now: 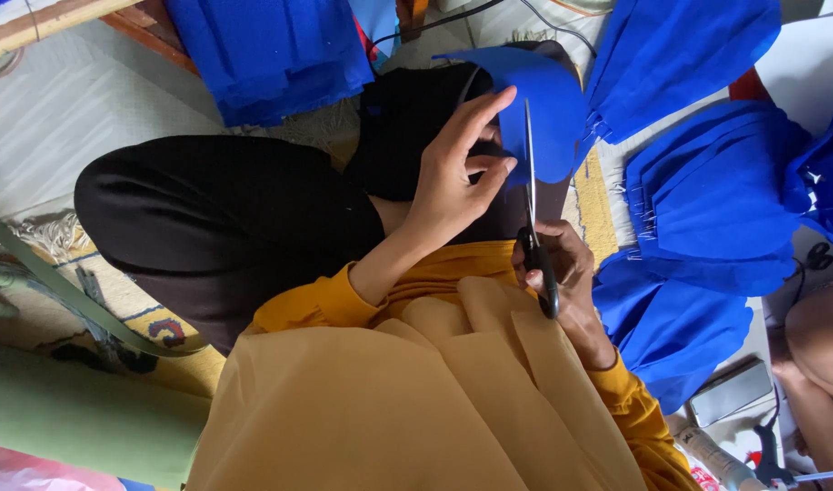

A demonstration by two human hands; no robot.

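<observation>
While my right hand (566, 273) grips the black handles of the scissors (534, 218), blades pointing away from me, my left hand (457, 173) pinches the curved blue fabric piece (548, 109) just beside the blades, over my black-clad knee (253, 218). Stacks of cut blue fabric (716, 200) lie to the right, with a phone (730, 393) nearer me on the floor.

A grey phone (731, 393) lies screen-up at lower right.
</observation>
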